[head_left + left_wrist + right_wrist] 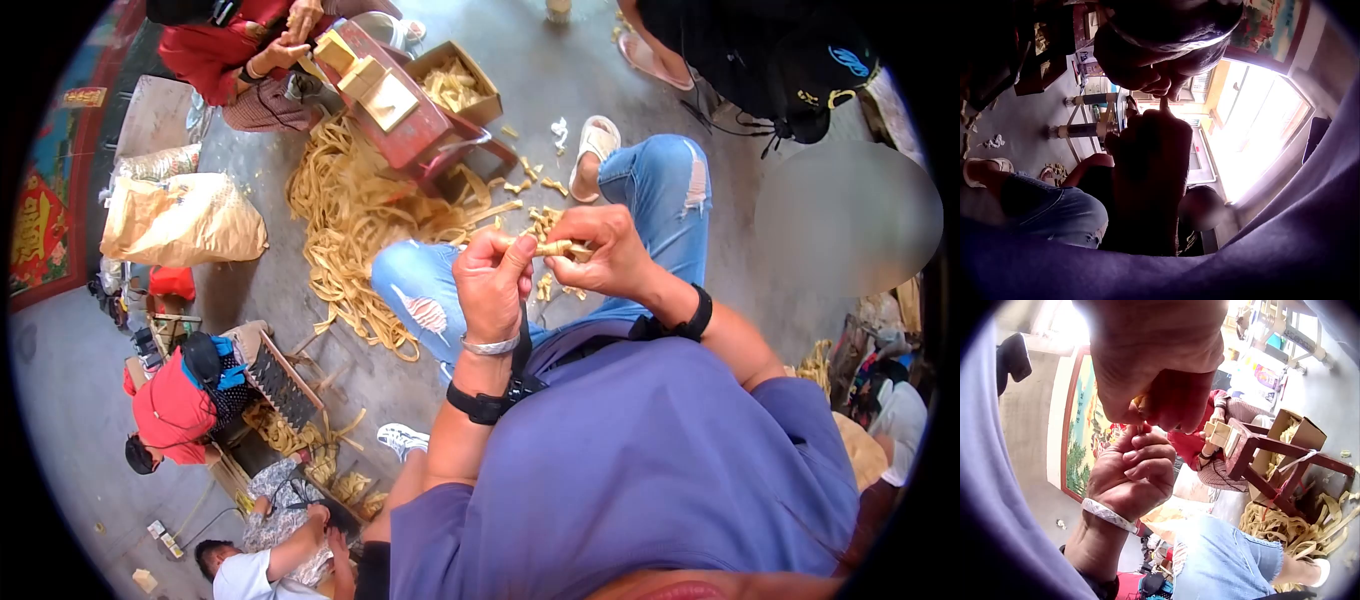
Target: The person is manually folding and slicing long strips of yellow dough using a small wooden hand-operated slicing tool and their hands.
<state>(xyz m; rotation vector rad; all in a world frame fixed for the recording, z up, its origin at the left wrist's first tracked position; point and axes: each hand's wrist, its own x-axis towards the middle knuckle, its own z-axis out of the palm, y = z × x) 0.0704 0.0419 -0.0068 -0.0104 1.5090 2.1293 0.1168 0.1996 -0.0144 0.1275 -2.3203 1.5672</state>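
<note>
A small roll of yellowish strip (553, 248) is pinched between both hands above the lap in the head view. The left hand (494, 278), with a silver bracelet at its wrist, grips the roll's left end between thumb and fingers. On the other end, the right hand (608, 252) pinches with thumb and curled fingers. The right wrist view has the left hand (1133, 469) just below the right hand (1159, 362), fingertips close together and most of the roll hidden. Both hands are dark in the left wrist view, the roll not clearly visible there.
Long yellowish strips (345, 220) lie heaped on the floor beside the knees, with small knotted pieces (545, 220) nearby. A red bench (405, 130) carries wooden blocks, next to a cardboard box (488, 105) of strips. Several other people sit around, one in red at the upper left.
</note>
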